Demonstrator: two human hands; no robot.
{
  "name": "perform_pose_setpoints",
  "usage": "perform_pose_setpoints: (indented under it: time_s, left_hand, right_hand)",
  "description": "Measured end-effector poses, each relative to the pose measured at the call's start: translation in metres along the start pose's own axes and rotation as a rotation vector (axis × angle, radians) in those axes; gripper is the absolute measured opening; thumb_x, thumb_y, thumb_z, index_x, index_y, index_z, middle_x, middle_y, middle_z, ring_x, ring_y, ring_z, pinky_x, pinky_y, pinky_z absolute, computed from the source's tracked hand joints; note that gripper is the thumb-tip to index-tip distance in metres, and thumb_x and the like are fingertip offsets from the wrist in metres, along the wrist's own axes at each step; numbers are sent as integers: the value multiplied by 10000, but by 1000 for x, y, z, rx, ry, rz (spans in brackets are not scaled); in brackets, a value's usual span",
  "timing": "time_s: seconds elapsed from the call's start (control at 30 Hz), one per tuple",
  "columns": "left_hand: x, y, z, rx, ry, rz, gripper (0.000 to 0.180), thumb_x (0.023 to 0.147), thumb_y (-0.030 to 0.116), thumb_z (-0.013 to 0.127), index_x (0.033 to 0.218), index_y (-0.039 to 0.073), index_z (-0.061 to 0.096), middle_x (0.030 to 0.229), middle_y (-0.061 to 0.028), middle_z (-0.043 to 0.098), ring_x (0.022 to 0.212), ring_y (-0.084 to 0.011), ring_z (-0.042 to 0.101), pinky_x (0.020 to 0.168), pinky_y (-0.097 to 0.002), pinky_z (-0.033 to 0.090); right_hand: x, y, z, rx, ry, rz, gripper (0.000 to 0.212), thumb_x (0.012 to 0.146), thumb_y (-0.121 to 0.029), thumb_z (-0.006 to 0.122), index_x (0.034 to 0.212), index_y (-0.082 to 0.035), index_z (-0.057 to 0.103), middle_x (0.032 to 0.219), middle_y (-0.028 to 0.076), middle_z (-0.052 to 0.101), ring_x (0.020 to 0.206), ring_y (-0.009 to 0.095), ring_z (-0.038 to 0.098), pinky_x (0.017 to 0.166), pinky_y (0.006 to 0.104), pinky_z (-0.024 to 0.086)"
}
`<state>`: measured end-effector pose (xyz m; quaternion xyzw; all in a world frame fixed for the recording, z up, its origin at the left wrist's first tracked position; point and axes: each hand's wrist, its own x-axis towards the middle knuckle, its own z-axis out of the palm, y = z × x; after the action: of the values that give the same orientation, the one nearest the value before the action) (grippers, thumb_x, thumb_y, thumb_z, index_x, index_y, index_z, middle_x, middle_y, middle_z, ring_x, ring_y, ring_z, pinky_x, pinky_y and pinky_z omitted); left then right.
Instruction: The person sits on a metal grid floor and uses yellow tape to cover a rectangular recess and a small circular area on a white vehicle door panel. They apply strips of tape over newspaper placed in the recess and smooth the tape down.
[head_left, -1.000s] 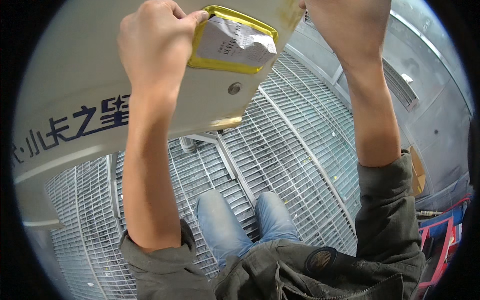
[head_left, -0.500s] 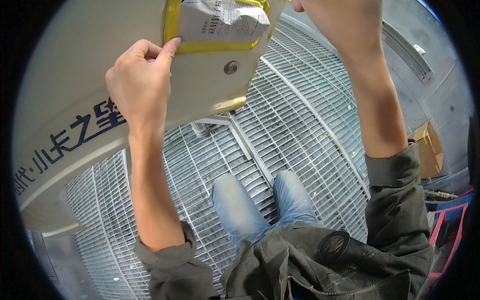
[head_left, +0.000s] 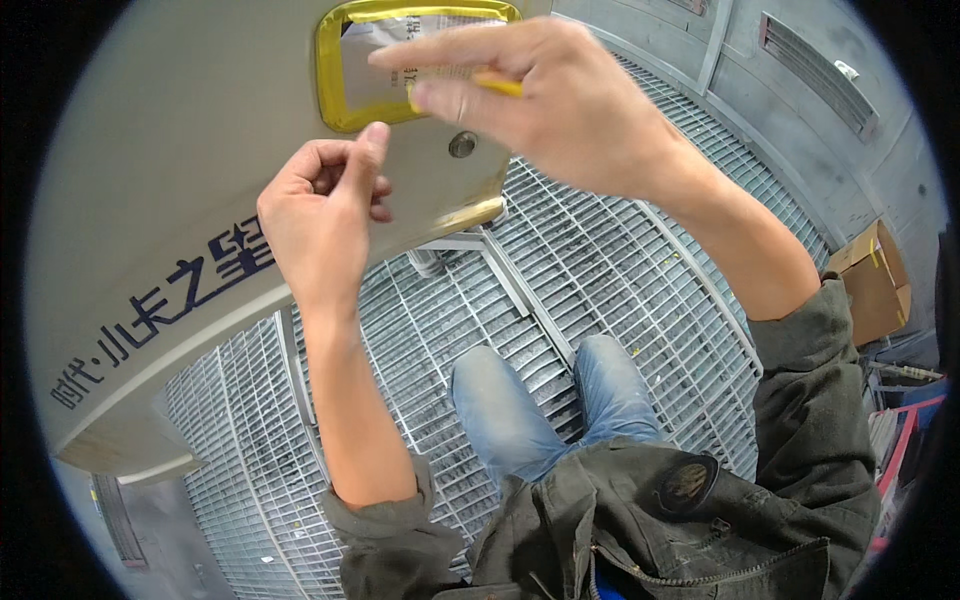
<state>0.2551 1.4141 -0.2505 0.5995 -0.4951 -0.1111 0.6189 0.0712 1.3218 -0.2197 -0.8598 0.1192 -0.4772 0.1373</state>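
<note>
My left hand (head_left: 322,220) is just below the lower left edge of the yellow tape (head_left: 345,122), fingers curled in and thumb pointing up; nothing shows in it. The tape frames a rounded opening on a pale cream panel (head_left: 190,110). Within that frame lies a printed paper sheet (head_left: 365,65), partly hidden by my right hand (head_left: 560,110). That hand reaches across from the right, blurred, its index finger and thumb stretched apart. Between them shows a yellow strip (head_left: 498,84); I cannot tell whether it is held or part of the tape behind.
A round metal fitting (head_left: 462,145) sits on the panel below the tape. Dark lettering (head_left: 190,285) runs along its lower part. Under the panel is a metal support (head_left: 500,270) over the floor grating (head_left: 420,330). At the right stands an open cardboard box (head_left: 872,285).
My right hand has come down and left from the upper edge to in front of the sheet. My left hand has left the tape's edge and shifted slightly right and down.
</note>
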Motion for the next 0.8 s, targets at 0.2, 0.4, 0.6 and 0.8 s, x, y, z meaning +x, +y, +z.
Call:
perform_pose_setpoints:
  time_s: [0.2, 0.4, 0.6, 0.8]
  left_hand:
    - [-8, 24, -8, -233, -222, 6, 237, 937, 135, 797, 1079, -41, 724, 920, -86, 760, 807, -135, 726, 738, -245, 579]
    - [-13, 25, -5, 40, -43, 266, 111, 911, 66, 793, 940, -35, 759, 817, -53, 753, 730, -116, 709, 709, -247, 569]
    - [-13, 22, -2, 215, 17, 424, 77, 888, 57, 801, 915, -11, 776, 811, -48, 759, 720, -110, 707, 707, -253, 566]
    - [-12, 36, 2, -95, 320, 346, 166, 957, 121, 765, 1008, -37, 766, 805, -108, 752, 639, -146, 705, 600, -229, 537]
  right_hand:
    - [-7, -18, 3, -55, -185, 91, 455, 979, -218, 550, 1388, -21, 578, 832, 199, 753, 828, 379, 747, 840, 467, 590]
    - [-9, -1, 12, -94, -128, -6, 287, 947, -146, 605, 1181, -26, 718, 719, 143, 709, 653, 254, 709, 672, 369, 566]
    - [-8, 13, 15, -54, -62, 48, 209, 947, -146, 642, 1040, -11, 772, 687, 112, 697, 595, 175, 675, 577, 324, 536]
    - [-16, 40, -14, 548, 443, 554, 190, 966, -191, 685, 1053, -50, 778, 755, 38, 681, 526, 85, 527, 469, 252, 433]
